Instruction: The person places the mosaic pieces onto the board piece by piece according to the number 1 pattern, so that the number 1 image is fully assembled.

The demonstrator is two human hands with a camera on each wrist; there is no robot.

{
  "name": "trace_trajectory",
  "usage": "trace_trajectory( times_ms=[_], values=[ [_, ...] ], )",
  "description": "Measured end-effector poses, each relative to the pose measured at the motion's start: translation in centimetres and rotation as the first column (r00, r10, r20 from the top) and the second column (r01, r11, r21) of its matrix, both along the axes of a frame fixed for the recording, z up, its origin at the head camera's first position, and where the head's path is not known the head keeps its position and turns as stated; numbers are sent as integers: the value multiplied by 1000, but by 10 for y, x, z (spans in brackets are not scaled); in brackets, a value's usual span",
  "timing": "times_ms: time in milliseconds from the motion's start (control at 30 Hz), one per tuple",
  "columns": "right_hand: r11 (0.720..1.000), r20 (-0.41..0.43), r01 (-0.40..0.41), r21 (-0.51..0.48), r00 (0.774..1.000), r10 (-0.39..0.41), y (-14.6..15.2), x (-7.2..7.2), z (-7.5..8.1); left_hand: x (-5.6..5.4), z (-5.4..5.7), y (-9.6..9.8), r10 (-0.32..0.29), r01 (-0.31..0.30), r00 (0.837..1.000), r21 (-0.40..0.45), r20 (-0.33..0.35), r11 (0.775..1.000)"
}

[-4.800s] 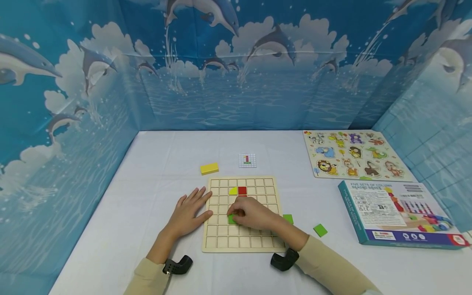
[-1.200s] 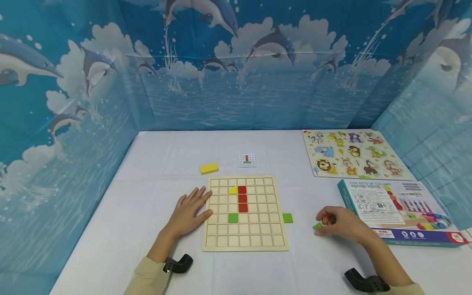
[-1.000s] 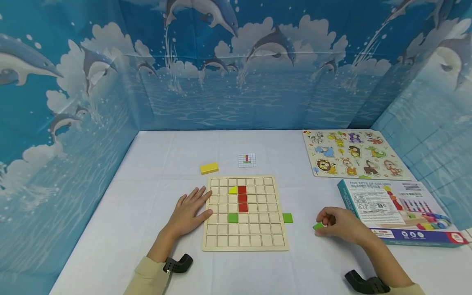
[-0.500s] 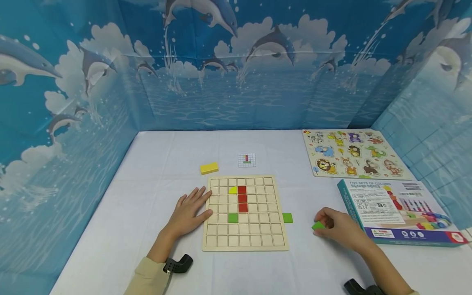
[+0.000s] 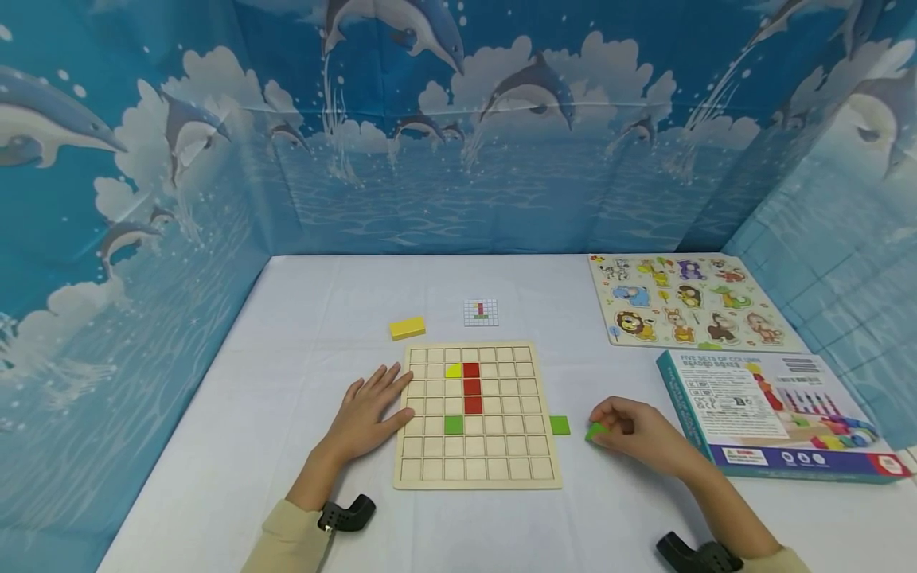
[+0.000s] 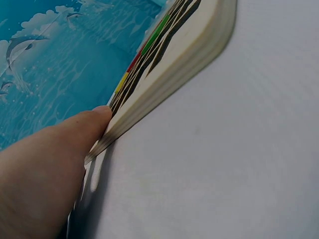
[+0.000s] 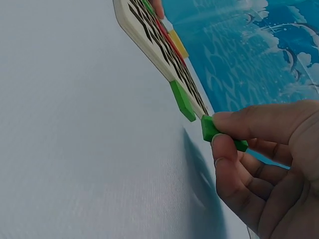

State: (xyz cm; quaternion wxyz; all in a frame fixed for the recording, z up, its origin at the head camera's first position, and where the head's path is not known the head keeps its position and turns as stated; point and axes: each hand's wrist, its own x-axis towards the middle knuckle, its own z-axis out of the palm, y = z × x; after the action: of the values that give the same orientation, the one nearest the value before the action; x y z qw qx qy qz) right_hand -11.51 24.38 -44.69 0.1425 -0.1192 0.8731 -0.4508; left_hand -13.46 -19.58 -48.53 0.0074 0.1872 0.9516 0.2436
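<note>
My right hand point(image 5: 637, 436) pinches a green square tile point(image 7: 209, 128) between thumb and fingers, to the right of the wooden grid board point(image 5: 501, 469). My left hand point(image 5: 367, 414) lies with fingers spread at the board's left edge; its thumb point(image 6: 94, 119) touches the rim in the left wrist view. Set in the grid are a yellow piece with a rounded corner point(image 5: 454, 371), a column of three red squares point(image 5: 472, 387) and one green square point(image 5: 454, 425) lower left of them. Another green tile point(image 5: 559, 426) lies against the board's right edge.
Behind the board are a yellow block point(image 5: 407, 328) and a small pattern card point(image 5: 481, 313) with a coloured grid. At right lie an animal puzzle board point(image 5: 691, 302) and a boxed toy set point(image 5: 781, 414). A dolphin-print curtain point(image 5: 458, 183) encloses the white table.
My right hand placed a green square in the grid, moved right, picked up the farther green tile and now carries it left toward the board. The left hand stays put.
</note>
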Motion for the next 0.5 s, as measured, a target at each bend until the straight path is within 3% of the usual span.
trace_trajectory(
  times_ms=[233,500],
  values=[
    [991,42,-72,-117,996,77,-13,-6,2,0,0,0,0,0,1000,3,1,1000],
    [983,53,-118,-144,991,126,-30,-12,3,0,1,0,2,-2,1000,0,13,1000]
  ],
)
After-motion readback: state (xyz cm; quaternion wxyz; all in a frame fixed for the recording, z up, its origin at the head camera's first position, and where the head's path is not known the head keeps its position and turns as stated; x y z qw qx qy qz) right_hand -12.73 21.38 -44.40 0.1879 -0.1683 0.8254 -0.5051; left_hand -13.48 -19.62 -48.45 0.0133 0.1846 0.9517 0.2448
